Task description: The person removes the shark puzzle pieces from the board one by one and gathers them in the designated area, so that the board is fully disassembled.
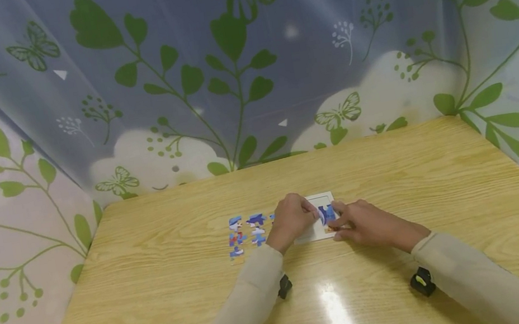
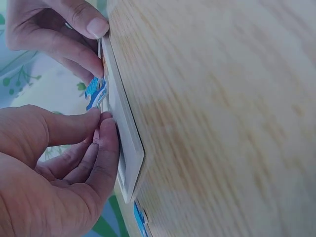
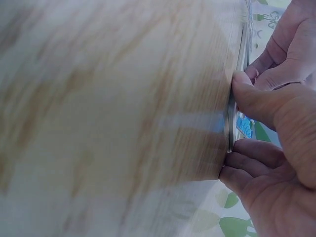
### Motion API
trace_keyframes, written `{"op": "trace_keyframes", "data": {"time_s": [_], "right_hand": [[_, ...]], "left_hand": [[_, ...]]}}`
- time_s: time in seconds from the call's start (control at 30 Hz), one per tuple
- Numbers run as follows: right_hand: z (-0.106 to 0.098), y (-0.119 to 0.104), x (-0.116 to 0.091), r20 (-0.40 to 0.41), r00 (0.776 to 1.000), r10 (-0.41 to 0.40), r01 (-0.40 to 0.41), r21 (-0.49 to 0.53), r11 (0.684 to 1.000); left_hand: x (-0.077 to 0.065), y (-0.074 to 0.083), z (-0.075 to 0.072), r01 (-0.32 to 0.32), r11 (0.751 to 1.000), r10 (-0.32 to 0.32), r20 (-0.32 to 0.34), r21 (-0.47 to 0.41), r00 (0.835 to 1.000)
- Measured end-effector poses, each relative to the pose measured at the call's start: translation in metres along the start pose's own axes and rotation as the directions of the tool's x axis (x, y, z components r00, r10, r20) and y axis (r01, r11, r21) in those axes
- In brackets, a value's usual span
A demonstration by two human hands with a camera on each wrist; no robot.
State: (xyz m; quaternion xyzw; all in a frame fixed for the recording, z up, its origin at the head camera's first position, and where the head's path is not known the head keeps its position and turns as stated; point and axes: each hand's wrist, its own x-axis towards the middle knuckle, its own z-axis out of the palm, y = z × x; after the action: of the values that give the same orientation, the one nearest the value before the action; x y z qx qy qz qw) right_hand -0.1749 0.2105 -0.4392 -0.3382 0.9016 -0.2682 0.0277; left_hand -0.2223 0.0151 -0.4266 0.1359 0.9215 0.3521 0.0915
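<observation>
A shallow white puzzle tray (image 1: 311, 236) lies on the table, with blue puzzle pieces (image 1: 327, 213) inside its right part. Over the tray, my left hand (image 1: 291, 218) pinches a puzzle piece between thumb and fingertips, mostly hidden by them. In the left wrist view, the left hand's fingertips are right at the tray's rim (image 2: 129, 158), beside a blue-and-white patch of puzzle (image 2: 95, 94). My right hand (image 1: 368, 221) holds the tray at its right end. The right wrist view has the right thumb on the near edge and the other fingers (image 3: 244, 165) around the corner.
Left of the tray, several loose puzzle pieces (image 1: 238, 239) are spread in rough columns, some partly behind the left hand. The wooden table (image 1: 161, 313) reaches back to a leaf-patterned curtain (image 1: 170, 114). Black wrist devices (image 1: 422, 282) hang below both sleeves.
</observation>
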Motion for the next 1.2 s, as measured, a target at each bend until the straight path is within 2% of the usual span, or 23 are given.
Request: {"op": "trace_keyframes", "data": {"time_s": [0.13,0.3,0.5,0.7,0.83,1.2], "right_hand": [[0.001,0.0,0.0,-0.006,1.0,-0.01,0.01,-0.005,1.0],[0.0,-0.001,0.001,0.001,1.0,0.02,-0.02,-0.016,1.0],[-0.002,-0.004,0.001,0.004,0.999,0.051,-0.051,-0.018,0.999],[-0.001,-0.005,0.0,-0.007,1.0,0.03,-0.031,-0.031,0.999],[-0.001,-0.005,-0.001,0.007,0.997,0.072,-0.072,-0.025,0.997],[-0.001,-0.004,-0.001,0.001,0.998,0.071,-0.071,-0.021,0.997]], "left_hand": [[-0.002,0.0,-0.001,0.0,1.0,0.0,0.0,-0.013,1.0],[-0.004,-0.001,-0.003,0.014,0.998,-0.014,0.001,-0.066,1.0],[-0.006,-0.005,-0.011,0.029,0.998,-0.029,-0.001,-0.057,1.0],[-0.015,-0.017,-0.023,0.015,0.991,-0.015,0.002,-0.13,1.0],[-0.022,-0.025,-0.035,0.014,0.988,-0.014,0.001,-0.151,1.0],[-0.04,-0.048,-0.057,0.062,0.99,-0.063,-0.005,-0.123,0.998]]}}
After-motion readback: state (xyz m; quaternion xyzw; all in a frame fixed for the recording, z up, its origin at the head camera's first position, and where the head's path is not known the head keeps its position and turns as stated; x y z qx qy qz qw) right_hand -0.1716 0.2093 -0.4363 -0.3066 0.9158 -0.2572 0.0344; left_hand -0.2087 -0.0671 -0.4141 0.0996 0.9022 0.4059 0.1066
